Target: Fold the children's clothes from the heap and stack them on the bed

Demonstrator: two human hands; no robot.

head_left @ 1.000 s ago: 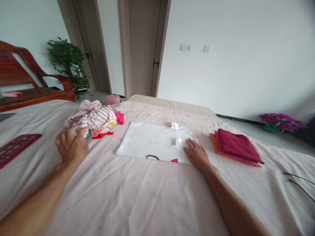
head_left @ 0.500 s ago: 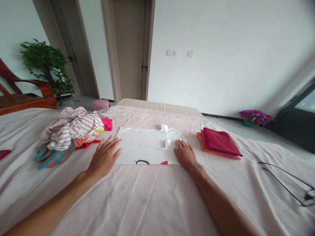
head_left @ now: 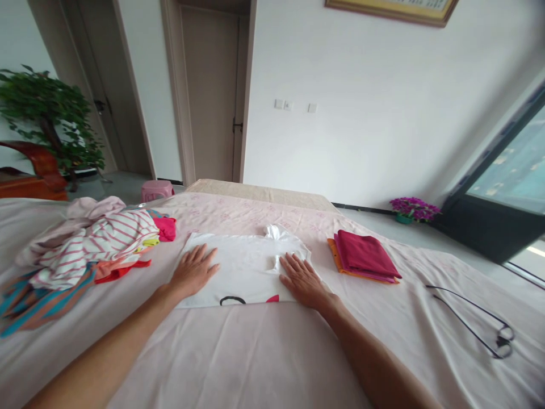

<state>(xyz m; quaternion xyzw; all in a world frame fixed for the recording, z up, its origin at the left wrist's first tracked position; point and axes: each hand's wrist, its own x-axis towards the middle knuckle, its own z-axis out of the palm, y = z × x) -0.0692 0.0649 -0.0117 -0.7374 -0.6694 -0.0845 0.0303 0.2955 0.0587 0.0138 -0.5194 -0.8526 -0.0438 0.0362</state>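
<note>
A white T-shirt [head_left: 238, 267] lies folded lengthwise on the pale pink sheet [head_left: 247, 358], with a black curved line and a red patch of print along its near edge. My left hand [head_left: 193, 271] rests flat on its left end, fingers spread. On the right end, by the bunched sleeve, my right hand [head_left: 303, 279] lies flat with the fingers stretched out. Neither hand grips the cloth. Right of my right hand sits a stack of folded clothes [head_left: 366, 255], dark red on top and orange below.
A loose pile of clothes [head_left: 97, 241], striped and coloured, lies at the left. Black-framed glasses [head_left: 504, 341] rest at the right. Beyond the sheet stand a pink stool [head_left: 156, 190], a green plant [head_left: 51, 119] and purple flowers [head_left: 415, 209].
My left hand has come from the clothes pile rightward onto the white T-shirt's left end. My right hand has shifted slightly inward on the shirt. The view has turned to the right.
</note>
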